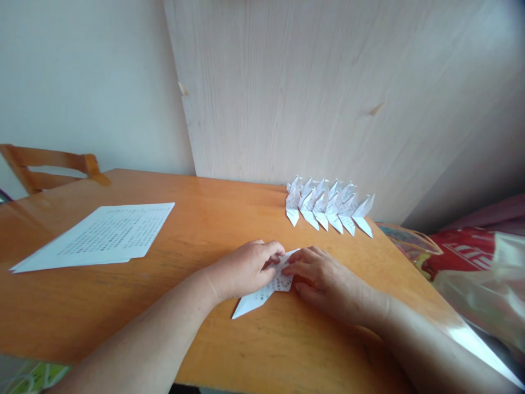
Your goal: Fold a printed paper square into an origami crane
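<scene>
A printed sheet folded into a pointed shape, the folded paper point(262, 296), lies on the table in front of me, partly hidden under both hands. My left hand point(250, 269) is closed on its left part, fingers curled and thumb near the middle. From the other side my right hand point(328, 282) grips the right part; its fingertips press on the top and its thumb rests low by the paper's edge. One sharp tip of the paper points toward me at the lower left.
Beyond my right hand stand several folded paper pieces point(333, 207) in two rows. At the left lies a stack of printed sheets point(118, 232). The wooden table point(217, 210) meets a wood-grain panel point(279, 93). A chair point(57, 160) is far left; bags point(471, 268) lie beyond the right edge.
</scene>
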### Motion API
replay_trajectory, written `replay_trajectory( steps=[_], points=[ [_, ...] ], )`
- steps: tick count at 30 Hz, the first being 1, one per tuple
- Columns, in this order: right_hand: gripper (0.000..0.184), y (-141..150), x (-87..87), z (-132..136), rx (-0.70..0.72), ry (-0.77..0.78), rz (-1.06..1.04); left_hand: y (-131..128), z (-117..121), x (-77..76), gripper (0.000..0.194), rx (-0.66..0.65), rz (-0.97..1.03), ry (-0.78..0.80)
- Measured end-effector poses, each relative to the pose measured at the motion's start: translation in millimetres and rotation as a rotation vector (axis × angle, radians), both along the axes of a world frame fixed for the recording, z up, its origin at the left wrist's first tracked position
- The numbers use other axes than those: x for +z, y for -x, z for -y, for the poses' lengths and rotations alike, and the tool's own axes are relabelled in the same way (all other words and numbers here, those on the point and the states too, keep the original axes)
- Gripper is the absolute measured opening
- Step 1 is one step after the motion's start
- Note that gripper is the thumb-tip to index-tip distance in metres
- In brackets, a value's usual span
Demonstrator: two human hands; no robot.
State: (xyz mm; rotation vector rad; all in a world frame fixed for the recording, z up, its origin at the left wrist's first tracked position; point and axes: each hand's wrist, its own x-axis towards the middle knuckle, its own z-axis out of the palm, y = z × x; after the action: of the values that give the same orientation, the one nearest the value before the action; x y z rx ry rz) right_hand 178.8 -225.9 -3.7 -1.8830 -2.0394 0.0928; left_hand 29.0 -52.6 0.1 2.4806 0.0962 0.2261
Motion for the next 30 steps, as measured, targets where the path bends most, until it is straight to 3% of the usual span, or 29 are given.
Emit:
replay_trajectory(
  steps=[4, 9, 17, 25, 30],
  points=[
    [0.024, 0.0, -1.2, -1.6, -0.019, -0.001, 0.000, 1.5, -1.7, -0.7, 0.023, 0.052, -0.034, 0.031],
    [0.013, 1.3, 1.0, -1.0, -0.020, -0.009, -0.016, 3.4, -2.2, -0.8, 0.023, 0.003, -0.034, -0.032],
    [0.019, 5.5, 0.8, -0.4, 0.035, -0.054, -0.013, 3.7, -4.2, 0.5, 0.021, -0.041, -0.038, -0.084],
    [0.019, 4.3, 3.3, -0.9, 0.075, -0.037, -0.006, 5.3, -6.8, -2.8, 0.027, 0.022, -0.125, 0.027],
    [0.018, 2.7, 3.0, -0.9, 0.115, -0.028, -0.020, 2.6, -4.6, -4.7, 0.017, 0.064, -0.133, 0.042]
  ],
)
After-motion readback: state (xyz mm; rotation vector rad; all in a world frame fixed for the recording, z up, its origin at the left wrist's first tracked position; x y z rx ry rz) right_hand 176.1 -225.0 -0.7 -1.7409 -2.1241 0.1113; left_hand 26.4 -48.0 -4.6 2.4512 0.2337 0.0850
